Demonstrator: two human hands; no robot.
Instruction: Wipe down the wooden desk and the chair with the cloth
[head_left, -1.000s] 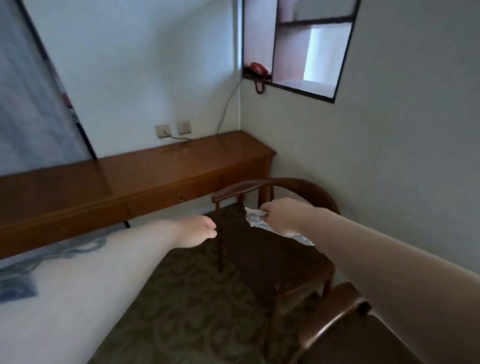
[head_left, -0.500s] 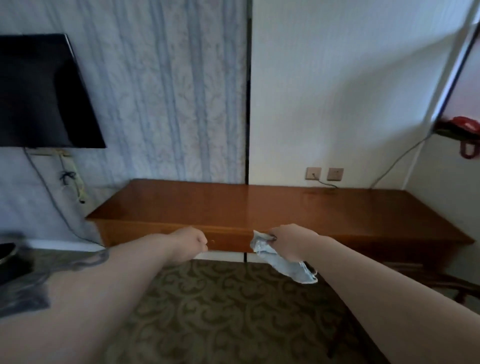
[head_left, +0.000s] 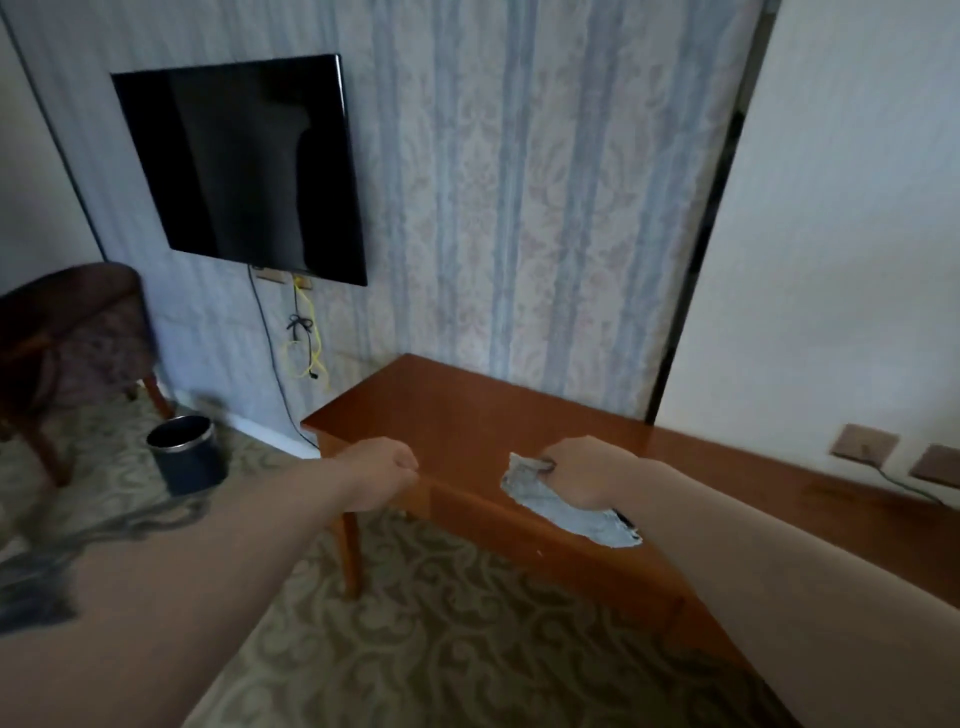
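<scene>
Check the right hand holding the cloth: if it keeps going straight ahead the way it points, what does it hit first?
Probably the wooden desk top: the right hand with the cloth hangs near its front edge, pointing toward the wallpapered wall. Depth unclear.

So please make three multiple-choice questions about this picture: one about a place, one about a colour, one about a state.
1. Where does the bin stand?
A. On the desk
B. On the carpet, left of the desk
C. Under the television

2. Which colour is the desk top?
A. Reddish brown
B. White
C. Black

3. What does the right hand do?
A. Lies open and flat
B. Grips the cloth
C. Holds a cable

Key: B, it stands on the carpet beside the desk leg; A, the wood looks reddish brown; B, its fingers close on the cloth.
</scene>
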